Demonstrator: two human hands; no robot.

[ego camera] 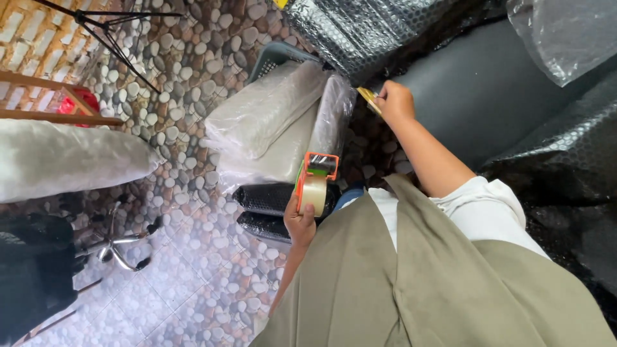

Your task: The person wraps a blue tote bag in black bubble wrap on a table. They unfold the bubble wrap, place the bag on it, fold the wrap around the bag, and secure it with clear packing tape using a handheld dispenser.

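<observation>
At the far left a long pale cushion wrapped in clear plastic (64,157) lies over the pebble-patterned floor (193,270), with a wooden frame (58,96) above it and the legs of a black tripod (109,29) at the top. Lower down, the chrome star base of a chair (119,247) stands on the floor beside a dark bundle (32,276). Toward the middle, plastic-wrapped grey cushions (270,122) rest against a blue-grey basket (276,54), and two rolls in black bubble wrap (267,209) lie just below them. The left hand (300,225) has its grip clamped on the handle of an orange tape dispenser (315,183), which carries a roll of clear tape and is held upright in front of the rolls. Further right, the right hand (395,103) reaches out with its grip closed on a small yellowish tool (369,99), its tip at the edge of a sheet of black bubble wrap (360,32). That wrap partly covers a large dark panel (475,96), and more of it lies at the right edge.
</observation>
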